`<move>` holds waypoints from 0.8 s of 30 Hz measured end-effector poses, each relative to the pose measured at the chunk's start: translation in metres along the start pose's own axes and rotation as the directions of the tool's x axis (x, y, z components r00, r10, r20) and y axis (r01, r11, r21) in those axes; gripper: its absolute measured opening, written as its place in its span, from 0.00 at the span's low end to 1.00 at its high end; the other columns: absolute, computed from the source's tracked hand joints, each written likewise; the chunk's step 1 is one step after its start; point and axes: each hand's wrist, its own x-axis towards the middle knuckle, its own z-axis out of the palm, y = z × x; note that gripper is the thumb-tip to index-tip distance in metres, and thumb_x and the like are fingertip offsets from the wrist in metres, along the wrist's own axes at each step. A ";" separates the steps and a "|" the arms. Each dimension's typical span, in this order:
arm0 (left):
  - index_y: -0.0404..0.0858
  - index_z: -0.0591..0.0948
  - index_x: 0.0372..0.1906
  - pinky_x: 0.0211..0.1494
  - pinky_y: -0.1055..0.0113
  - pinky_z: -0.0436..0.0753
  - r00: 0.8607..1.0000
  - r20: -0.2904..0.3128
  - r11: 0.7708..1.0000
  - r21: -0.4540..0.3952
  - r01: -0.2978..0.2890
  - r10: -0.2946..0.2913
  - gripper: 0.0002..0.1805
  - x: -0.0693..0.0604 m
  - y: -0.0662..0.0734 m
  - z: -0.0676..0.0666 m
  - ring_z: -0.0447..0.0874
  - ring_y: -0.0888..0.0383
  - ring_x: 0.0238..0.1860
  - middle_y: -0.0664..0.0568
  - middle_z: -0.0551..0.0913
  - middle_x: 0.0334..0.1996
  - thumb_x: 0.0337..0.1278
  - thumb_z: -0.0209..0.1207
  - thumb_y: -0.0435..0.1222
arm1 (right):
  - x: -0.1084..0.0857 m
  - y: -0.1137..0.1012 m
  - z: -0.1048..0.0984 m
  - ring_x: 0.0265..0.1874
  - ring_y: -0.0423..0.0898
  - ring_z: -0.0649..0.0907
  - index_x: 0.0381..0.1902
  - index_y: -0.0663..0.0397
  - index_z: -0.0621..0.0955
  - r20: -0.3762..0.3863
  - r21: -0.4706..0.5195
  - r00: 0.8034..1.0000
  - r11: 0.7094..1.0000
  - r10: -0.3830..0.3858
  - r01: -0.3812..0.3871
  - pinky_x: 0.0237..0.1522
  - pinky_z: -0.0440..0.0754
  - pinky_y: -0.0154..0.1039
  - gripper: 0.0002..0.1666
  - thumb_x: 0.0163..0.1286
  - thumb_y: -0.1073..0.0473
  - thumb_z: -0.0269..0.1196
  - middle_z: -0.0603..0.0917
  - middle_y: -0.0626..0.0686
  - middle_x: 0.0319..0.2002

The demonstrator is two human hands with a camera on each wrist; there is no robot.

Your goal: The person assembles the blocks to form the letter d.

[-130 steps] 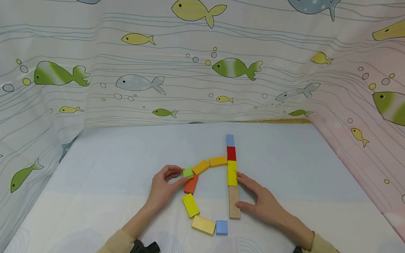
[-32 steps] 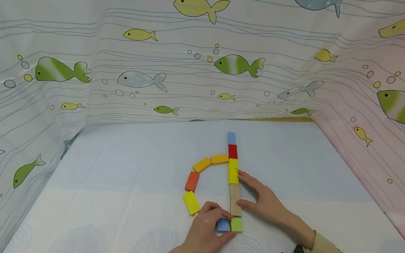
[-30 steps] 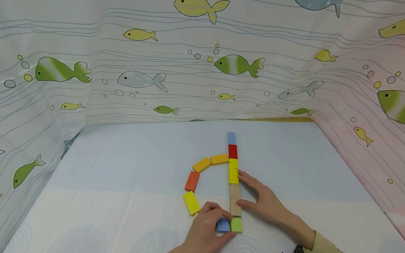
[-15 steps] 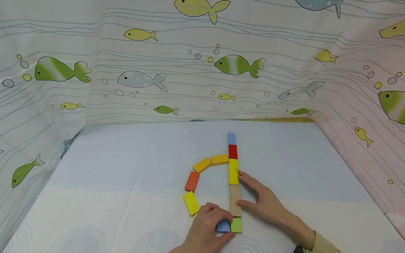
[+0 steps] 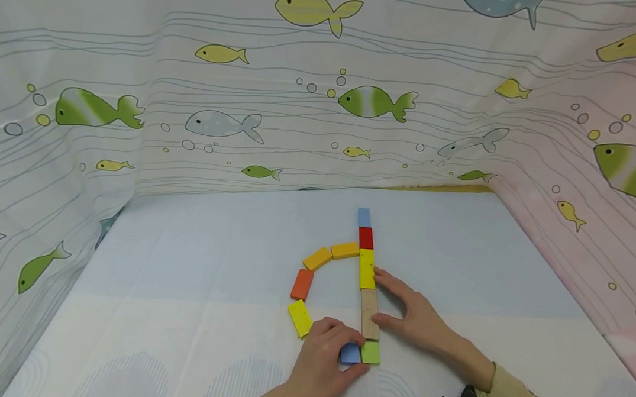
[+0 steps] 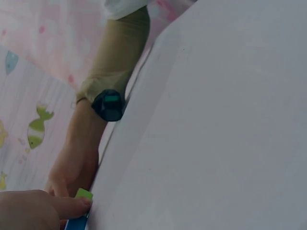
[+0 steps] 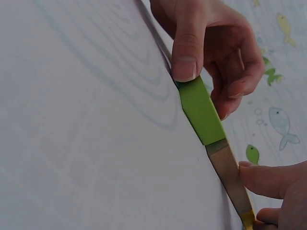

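My left hand (image 5: 324, 356) pinches a green block (image 5: 371, 353) between thumb and forefinger at the near end of a column of blocks. Directly left of it lies a blue block (image 5: 350, 354), partly covered by that hand. Above the green block, the column runs through a plain wooden block (image 5: 368, 313), a yellow block (image 5: 366, 269), a red block (image 5: 366, 238) and a light blue block (image 5: 364, 217). My right hand (image 5: 419, 318) rests against the column's right side, index fingertip at the yellow block, thumb at the wooden one, its fingers fairly straight.
A curve of blocks bends left from the column: two amber blocks (image 5: 318, 258), an orange-red block (image 5: 302, 284) and a yellow block (image 5: 300, 318). The white table (image 5: 186, 275) is bordered by a fish-patterned cloth (image 5: 221, 93) behind and at both sides.
Over the last few seconds my left hand has carried the green block from the curve's left side to the column's near end. My right hand has stayed beside the column.
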 end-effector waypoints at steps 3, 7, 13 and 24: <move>0.54 0.82 0.46 0.48 0.72 0.77 1.000 0.007 1.000 0.005 0.019 -0.020 0.20 0.000 0.000 -0.001 0.72 0.65 0.47 0.68 0.84 0.40 0.47 0.76 0.48 | 0.000 0.000 0.000 0.75 0.54 0.64 0.77 0.36 0.64 -0.004 0.000 1.000 1.000 -0.005 0.005 0.70 0.65 0.66 0.49 0.61 0.39 0.70 0.63 0.44 0.77; 0.53 0.82 0.46 0.49 0.72 0.78 0.999 0.020 0.999 -0.004 0.041 -0.041 0.20 0.000 0.000 -0.001 0.72 0.64 0.47 0.68 0.84 0.40 0.46 0.76 0.48 | 0.000 0.001 0.000 0.75 0.54 0.64 0.77 0.36 0.64 -0.005 -0.002 1.000 1.000 -0.009 0.009 0.70 0.65 0.66 0.49 0.61 0.39 0.70 0.63 0.45 0.77; 0.54 0.82 0.47 0.50 0.70 0.78 0.997 0.040 0.997 -0.034 0.074 -0.073 0.21 -0.001 0.001 -0.005 0.71 0.64 0.49 0.68 0.84 0.40 0.47 0.75 0.49 | 0.001 0.002 0.001 0.75 0.54 0.64 0.77 0.35 0.63 0.000 -0.006 1.000 1.000 -0.003 0.003 0.70 0.64 0.66 0.49 0.61 0.38 0.69 0.62 0.43 0.77; 0.51 0.83 0.45 0.55 0.65 0.79 0.987 -0.100 0.987 -0.105 0.118 -0.129 0.22 -0.008 -0.018 -0.031 0.73 0.64 0.52 0.70 0.83 0.42 0.43 0.77 0.49 | -0.001 0.003 0.000 0.75 0.53 0.64 0.76 0.34 0.65 0.001 -0.014 1.000 1.000 -0.006 0.006 0.70 0.64 0.66 0.46 0.63 0.36 0.67 0.62 0.42 0.77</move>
